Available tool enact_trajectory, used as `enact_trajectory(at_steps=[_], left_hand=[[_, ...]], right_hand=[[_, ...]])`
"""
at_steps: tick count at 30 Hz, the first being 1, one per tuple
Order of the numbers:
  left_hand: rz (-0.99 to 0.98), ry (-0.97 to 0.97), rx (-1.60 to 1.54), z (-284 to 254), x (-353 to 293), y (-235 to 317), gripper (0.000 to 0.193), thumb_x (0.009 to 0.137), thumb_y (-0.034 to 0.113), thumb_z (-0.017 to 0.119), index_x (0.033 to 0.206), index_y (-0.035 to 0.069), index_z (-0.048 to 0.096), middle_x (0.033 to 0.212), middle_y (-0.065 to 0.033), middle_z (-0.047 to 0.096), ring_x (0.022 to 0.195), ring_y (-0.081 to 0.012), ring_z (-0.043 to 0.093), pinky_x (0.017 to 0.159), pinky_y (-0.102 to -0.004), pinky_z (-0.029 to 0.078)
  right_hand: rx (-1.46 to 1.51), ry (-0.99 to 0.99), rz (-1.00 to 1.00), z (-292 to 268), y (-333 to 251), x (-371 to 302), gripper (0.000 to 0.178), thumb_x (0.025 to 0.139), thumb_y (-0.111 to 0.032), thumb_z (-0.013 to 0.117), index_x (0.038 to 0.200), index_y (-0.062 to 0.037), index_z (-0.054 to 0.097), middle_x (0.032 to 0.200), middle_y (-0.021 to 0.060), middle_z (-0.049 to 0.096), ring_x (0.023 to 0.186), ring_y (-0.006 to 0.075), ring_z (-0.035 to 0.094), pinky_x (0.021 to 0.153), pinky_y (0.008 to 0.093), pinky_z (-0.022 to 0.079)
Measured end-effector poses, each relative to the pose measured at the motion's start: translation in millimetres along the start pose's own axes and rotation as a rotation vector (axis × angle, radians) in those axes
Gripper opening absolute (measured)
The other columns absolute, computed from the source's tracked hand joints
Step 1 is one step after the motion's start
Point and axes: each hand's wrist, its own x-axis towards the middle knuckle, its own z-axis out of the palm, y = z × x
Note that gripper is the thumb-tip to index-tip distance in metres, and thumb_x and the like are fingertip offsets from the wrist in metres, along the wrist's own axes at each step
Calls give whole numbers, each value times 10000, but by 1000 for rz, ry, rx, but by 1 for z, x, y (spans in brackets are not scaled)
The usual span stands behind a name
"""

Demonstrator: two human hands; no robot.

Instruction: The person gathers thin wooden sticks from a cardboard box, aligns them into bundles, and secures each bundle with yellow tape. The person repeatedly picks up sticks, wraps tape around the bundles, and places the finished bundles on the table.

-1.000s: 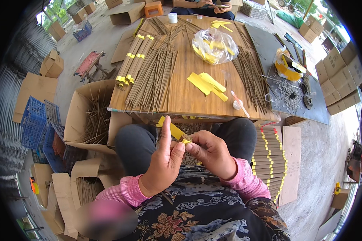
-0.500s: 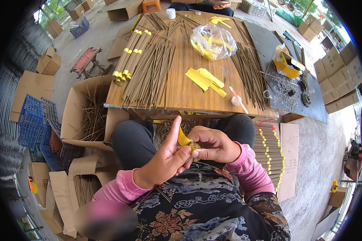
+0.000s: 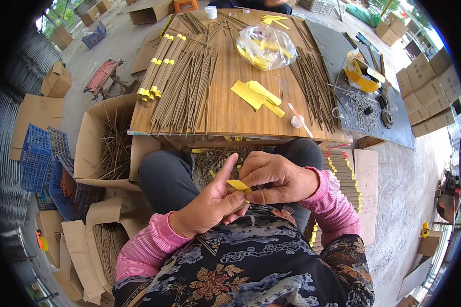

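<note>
Head view, and wow, busy spot: left of the knees there's a cardboard box stuffed with loose sticks, and the table up front holds brown sticks, a plastic bag and spare yellow pieces. The yellow strip is over the lap, between both hands. Left hand has its thumb pressed on it, index finger stretched up; right hand pinches the other end, nearly closed, fingertips blocking whatever's underneath. Material-wise: flat, papery strip, crinkly clear bag, thin matte sticks, smooth grained wood.
</note>
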Motion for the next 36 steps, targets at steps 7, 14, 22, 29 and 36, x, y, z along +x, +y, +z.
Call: enact_trajectory(at_steps=[7,14,22,29,36], left_hand=[[-28,-18,-23,-3,0,-2,718,922,114,415,1388,193,-125,741,-68,498,565,-81,438,503,-187,372],[-98,77,-151,-4,-2,7,599,932,134,327,1407,179,-35,797,-97,531,595,-113,483,510,-222,392],[-74,95,-224,-2,-4,13,574,951,235,356,1406,151,15,794,-56,516,631,-123,510,489,-213,397],[-73,-38,-284,-5,0,14,674,910,240,479,1395,91,36,770,-29,501,620,-115,511,438,-196,382],[-9,47,-81,0,-4,25,732,896,274,505,1389,62,7,710,-32,496,569,-84,476,443,-188,366]], right_hand=[[-235,-44,-53,-10,-14,3,255,663,-57,695,914,-40,654,882,68,564,856,250,508,760,349,412],[-522,24,-125,-5,-25,3,305,613,-107,700,916,-110,661,937,39,531,941,248,494,798,376,395],[-638,66,-319,-2,-25,6,338,592,-132,648,926,-79,657,930,39,498,909,245,486,765,374,412],[-603,84,-456,-3,-21,6,294,571,-138,629,854,-57,640,1012,55,512,983,247,484,788,363,434],[-628,140,-539,1,-22,9,235,619,-130,638,840,-50,637,1049,66,527,985,251,479,808,395,424]])
